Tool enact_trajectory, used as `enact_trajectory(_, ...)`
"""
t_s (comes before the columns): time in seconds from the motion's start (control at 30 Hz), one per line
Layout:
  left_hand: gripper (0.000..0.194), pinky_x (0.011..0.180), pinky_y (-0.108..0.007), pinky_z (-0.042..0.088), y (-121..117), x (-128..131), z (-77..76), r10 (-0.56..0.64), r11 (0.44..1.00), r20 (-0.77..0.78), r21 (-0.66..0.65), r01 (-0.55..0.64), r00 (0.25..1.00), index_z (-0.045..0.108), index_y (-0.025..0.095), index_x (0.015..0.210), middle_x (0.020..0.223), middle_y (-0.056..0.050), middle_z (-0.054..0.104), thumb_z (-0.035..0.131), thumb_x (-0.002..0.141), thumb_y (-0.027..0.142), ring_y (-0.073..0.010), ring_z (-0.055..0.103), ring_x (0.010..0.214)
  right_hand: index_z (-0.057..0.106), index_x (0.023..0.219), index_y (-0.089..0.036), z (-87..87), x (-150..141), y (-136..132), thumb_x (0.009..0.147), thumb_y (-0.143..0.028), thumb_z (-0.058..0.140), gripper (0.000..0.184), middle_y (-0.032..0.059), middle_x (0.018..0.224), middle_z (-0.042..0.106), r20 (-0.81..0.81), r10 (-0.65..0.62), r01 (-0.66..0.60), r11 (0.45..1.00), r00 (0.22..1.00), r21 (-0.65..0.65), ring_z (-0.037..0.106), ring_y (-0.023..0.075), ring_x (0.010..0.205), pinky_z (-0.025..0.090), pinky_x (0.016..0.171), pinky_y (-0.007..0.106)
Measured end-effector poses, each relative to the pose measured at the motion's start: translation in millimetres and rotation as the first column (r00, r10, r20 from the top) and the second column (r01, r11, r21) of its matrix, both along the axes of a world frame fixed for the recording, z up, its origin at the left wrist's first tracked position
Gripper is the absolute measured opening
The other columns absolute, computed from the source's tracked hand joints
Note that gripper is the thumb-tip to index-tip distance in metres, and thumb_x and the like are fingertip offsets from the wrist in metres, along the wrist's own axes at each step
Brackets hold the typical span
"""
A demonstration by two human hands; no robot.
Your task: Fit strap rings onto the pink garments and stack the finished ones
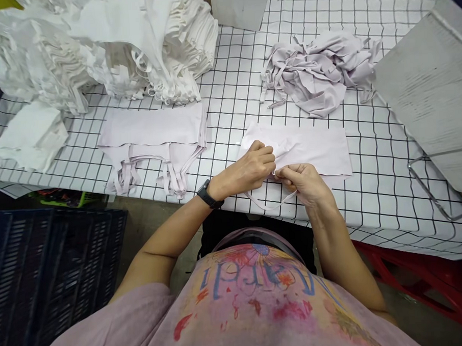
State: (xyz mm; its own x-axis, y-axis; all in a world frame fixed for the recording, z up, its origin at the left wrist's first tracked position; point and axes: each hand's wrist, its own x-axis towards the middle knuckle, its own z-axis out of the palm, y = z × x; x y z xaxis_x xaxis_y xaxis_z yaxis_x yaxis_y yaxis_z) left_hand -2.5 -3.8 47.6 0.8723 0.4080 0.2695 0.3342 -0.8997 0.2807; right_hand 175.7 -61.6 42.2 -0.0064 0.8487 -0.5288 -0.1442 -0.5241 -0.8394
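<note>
- Your left hand (256,166) has its fingers curled closed at the near edge of a pale lilac garment (322,151); you hold it there, though which part is pinched is hidden.
- Your right hand (302,182) has thumb and fingers closed together, pinching a thin strap (269,208) of that garment just beside your left fingers; the strap loops below both hands.
- The garment lies flat on the tabletop (228,107) in front of you, its cloth puckered just beyond your left hand.
- Your left wrist wears a dark watch (209,193).
- To the left of your hands, a stack of folded lilac garments (152,126) lies with its straps toward you.
- Beyond the garment in hand sits a loose heap of lilac garments (318,69).
- Farther left, you have a tall pile of white garments (140,34), with a smaller white stack (32,133) near it.
- A grey board (422,88) stands at your right, a bent metal wire (427,195) in front of it.
- Dark blue crates (55,277) are below, on your left.
</note>
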Motion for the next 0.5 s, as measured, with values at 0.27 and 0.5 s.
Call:
enact_trajectory(0.27, 0.028, 0.089, -0.037, 0.042, -0.7, -1.0, -4.8, 0.063, 0.998, 0.046, -0.02, -0.062, 0.997, 0.057, 0.018, 0.076, 0.078, -0.004, 0.064, 0.044, 0.095, 0.003, -0.0187, 0.052, 0.084, 0.055, 0.042, -0.017, -2.4, 4.0, 2.6, 0.057, -0.025, 0.072, 0.024, -0.0042, 0.042, 0.04, -0.003, -0.02, 0.02, 1.0, 1.0, -0.019, 0.028, 0.0035, 0.04, 0.015, 0.04, 0.023)
enact_trajectory(0.5, 0.028, 0.087, -0.037, 0.043, -0.8, -1.2, -7.1, 0.065, 0.998, 0.07, -0.023, -0.063, 0.995, 0.058, 0.019, 0.076, 0.079, -0.004, 0.065, 0.043, 0.095, 0.004, -0.0188, 0.052, 0.085, 0.056, 0.042, -0.017, 0.4, 2.1, 2.7, 0.056, -0.026, 0.072, 0.023, -0.0043, 0.041, 0.04, -0.006, -0.023, 0.023, 1.0, 1.0, -0.014, 0.028, 0.0036, 0.04, 0.015, 0.041, 0.023)
